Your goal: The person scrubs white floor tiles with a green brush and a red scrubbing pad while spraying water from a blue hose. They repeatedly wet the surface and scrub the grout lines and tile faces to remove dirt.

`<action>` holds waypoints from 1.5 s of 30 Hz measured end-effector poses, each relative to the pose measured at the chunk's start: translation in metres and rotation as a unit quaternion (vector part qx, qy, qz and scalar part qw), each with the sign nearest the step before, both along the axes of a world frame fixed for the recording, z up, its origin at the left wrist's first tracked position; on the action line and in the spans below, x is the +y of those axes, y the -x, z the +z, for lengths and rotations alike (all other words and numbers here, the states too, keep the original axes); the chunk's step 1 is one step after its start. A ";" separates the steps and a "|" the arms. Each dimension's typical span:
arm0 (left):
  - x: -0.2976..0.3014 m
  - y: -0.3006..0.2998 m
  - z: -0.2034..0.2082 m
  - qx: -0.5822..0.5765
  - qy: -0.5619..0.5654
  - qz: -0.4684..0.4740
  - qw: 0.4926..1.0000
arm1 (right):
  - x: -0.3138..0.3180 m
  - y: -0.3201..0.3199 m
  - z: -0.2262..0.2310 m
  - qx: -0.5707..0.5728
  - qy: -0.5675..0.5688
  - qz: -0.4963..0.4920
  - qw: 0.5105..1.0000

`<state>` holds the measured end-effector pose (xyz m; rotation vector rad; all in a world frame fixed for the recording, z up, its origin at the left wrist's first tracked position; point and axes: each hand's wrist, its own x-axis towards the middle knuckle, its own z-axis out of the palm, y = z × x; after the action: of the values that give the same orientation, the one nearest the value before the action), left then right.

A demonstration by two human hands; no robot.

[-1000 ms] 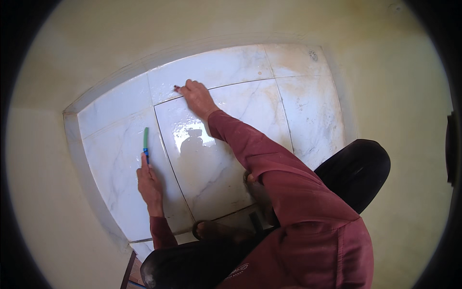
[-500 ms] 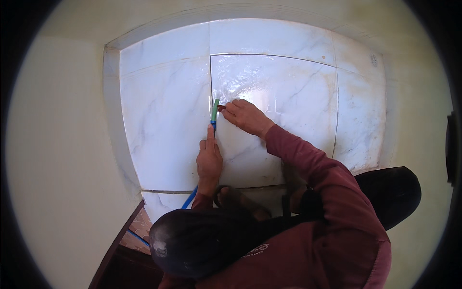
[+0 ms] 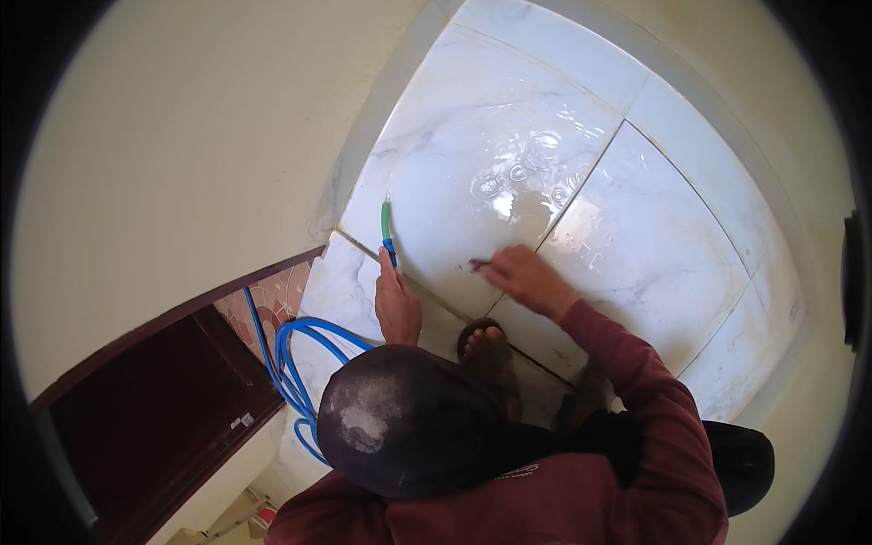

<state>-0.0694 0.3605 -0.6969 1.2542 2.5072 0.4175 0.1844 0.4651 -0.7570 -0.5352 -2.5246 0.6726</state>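
Note:
My left hand [image 3: 397, 307] grips a green nozzle [image 3: 386, 222] on a blue hose, its tip pointing at the wet white marble floor tiles [image 3: 490, 136] close to the wall. My right hand [image 3: 529, 278] holds a small dark tool [image 3: 479, 265] with its tip against a tile near a grout joint. The two hands are about a hand's width apart. Water ripples on the tile beyond them. My bare foot in a sandal [image 3: 488, 350] rests on the tiles just below the hands.
Loops of blue hose [image 3: 289, 363] lie on the floor at the left by a dark brown door [image 3: 154, 409]. Cream walls [image 3: 182, 163] enclose the tiled floor on the left and right. My dark cap [image 3: 409, 422] and maroon sleeve fill the lower middle.
The view has swung round, bringing the door and hose loops into sight at the left. My hands, which nearly met at a grout joint, are now apart. Water now ripples on the tile.

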 end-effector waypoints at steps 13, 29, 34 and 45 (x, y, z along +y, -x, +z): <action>-0.011 0.022 -0.062 0.242 -0.076 -0.096 0.962 | 0.229 0.155 -0.014 0.133 -0.011 -0.241 0.961; -0.021 0.035 -0.067 0.210 -0.069 -0.095 0.971 | 0.370 0.156 -0.041 0.009 -0.116 -0.370 0.921; -0.006 0.027 -0.060 0.182 -0.035 -0.119 0.975 | 0.389 0.163 -0.062 0.238 0.094 -0.526 0.811; -0.008 0.028 -0.051 0.146 -0.029 -0.114 0.982 | 0.235 0.309 -0.026 0.522 0.427 -0.425 0.604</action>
<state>-0.0975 0.3528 -0.7484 1.7136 2.5553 0.2676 -0.1247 0.6996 -0.7832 -1.0975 -0.5591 1.2362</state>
